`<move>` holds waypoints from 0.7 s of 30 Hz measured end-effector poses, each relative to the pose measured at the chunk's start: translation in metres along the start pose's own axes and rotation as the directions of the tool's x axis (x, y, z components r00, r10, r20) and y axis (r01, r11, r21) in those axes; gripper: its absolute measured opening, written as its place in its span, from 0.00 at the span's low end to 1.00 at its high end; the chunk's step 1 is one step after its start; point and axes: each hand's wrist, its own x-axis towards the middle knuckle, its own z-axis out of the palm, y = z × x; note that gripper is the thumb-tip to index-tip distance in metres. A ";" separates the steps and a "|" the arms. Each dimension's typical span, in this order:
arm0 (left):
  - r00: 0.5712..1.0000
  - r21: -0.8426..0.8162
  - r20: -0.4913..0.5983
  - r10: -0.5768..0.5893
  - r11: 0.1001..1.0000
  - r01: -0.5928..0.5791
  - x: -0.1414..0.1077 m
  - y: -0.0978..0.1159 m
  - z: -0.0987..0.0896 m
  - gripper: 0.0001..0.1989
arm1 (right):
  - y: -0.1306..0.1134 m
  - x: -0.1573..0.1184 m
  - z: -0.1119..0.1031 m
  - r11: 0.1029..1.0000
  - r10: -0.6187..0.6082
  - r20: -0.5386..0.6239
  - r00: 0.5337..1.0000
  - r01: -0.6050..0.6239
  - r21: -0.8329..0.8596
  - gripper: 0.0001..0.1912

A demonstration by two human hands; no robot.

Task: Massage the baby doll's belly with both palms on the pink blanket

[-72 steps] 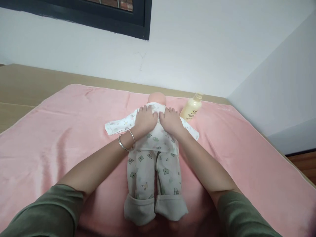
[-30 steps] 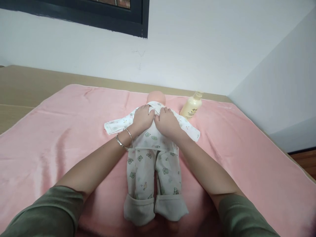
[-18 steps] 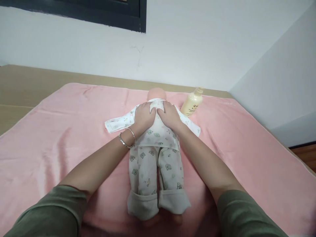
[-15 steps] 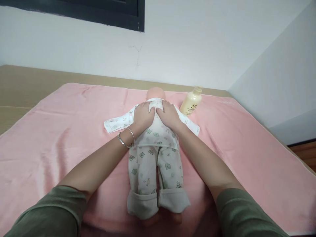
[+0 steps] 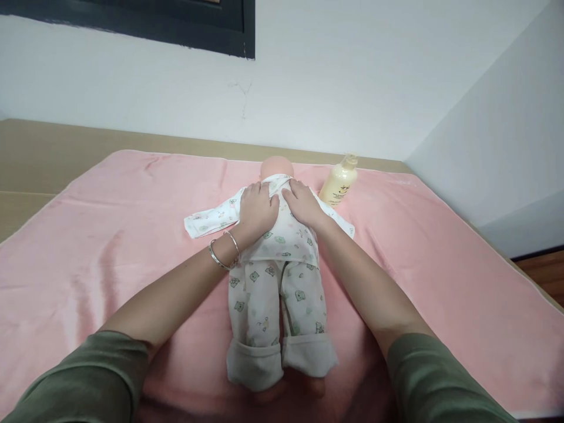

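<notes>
A baby doll [image 5: 286, 238] lies face down on a pink blanket [image 5: 145, 247], its bald head away from me and its feet toward me. It wears a white top and trousers printed with small green animals; the trouser cuffs are rolled up. My left hand [image 5: 259, 210] rests flat on the left side of its upper back, fingers stretched toward the shoulder. On the right side of the back lies my right hand [image 5: 303, 204], also flat with the fingers extended. Neither hand grips anything. Two silver bangles [image 5: 224, 251] circle my left wrist.
A pale yellow pump bottle [image 5: 339, 181] stands on the blanket right of the doll's head. Behind the blanket runs a wooden surface [image 5: 57, 144] against a white wall [image 5: 330, 76]. A dark frame [image 5: 211, 35] is set in the wall at upper left.
My hands have shifted slightly on the doll's upper back, and the gap between the thumbs is a little wider. The cloth near the collar is more creased. The doll stays in place.
</notes>
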 end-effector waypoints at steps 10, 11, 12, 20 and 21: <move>1.000 -0.151 -0.026 -0.017 0.989 0.013 -0.004 -0.010 0.006 0.27 | -0.042 -0.019 -0.012 0.999 -0.051 -0.175 0.983 0.048 -0.018 0.27; 1.000 -0.155 -0.026 -0.016 0.988 0.012 -0.004 -0.010 0.007 0.27 | -0.042 -0.020 -0.009 0.999 -0.042 -0.149 0.988 0.037 -0.032 0.27; 1.000 -0.161 -0.026 -0.017 0.987 0.012 -0.005 -0.010 0.007 0.27 | -0.042 -0.020 -0.006 0.999 -0.032 -0.110 0.993 0.027 -0.044 0.27; 0.999 -0.200 -0.047 -0.010 0.980 0.001 -0.005 -0.008 0.004 0.25 | -0.044 -0.022 -0.009 0.998 -0.044 -0.194 0.980 0.052 0.034 0.28; 0.999 -0.198 -0.050 -0.006 0.980 -0.004 -0.005 -0.008 0.004 0.24 | -0.044 -0.023 -0.007 0.998 -0.055 -0.187 0.981 0.060 0.023 0.27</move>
